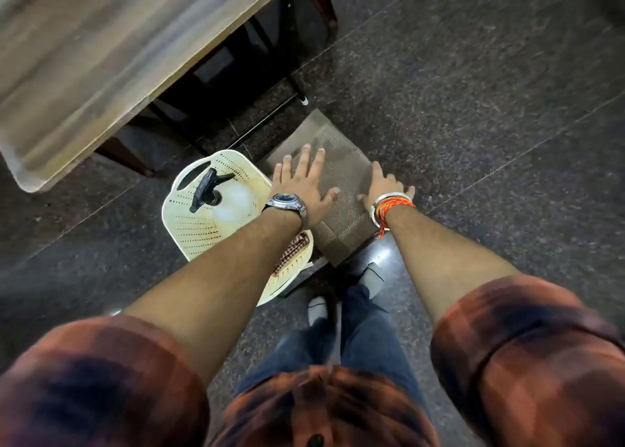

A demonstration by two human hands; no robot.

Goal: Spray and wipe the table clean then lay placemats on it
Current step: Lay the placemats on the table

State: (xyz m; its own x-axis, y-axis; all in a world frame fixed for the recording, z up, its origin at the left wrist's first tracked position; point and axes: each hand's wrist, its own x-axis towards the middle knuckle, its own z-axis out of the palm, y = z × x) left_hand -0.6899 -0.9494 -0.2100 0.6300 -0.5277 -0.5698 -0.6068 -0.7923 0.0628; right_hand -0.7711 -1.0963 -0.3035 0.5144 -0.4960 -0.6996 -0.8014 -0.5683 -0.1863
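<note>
A stack of brown woven placemats (341, 179) lies on a low dark seat in front of me. My left hand (302, 179) rests flat on its left part, fingers spread. At the stack's right edge my right hand (385, 188) spreads open, fingers touching the mat. Left of the mats stands a cream perforated plastic basket (189, 230). In it lie a clear spray bottle (230, 201) with a black trigger head and a checked cloth (292, 252), partly hidden by my left forearm. The wooden table (101, 51) fills the upper left.
Dark chair frames and legs (263, 122) stand under the table's edge. The floor is dark speckled stone (473, 108). My legs and grey shoes (370, 277) are just behind the seat that holds the mats.
</note>
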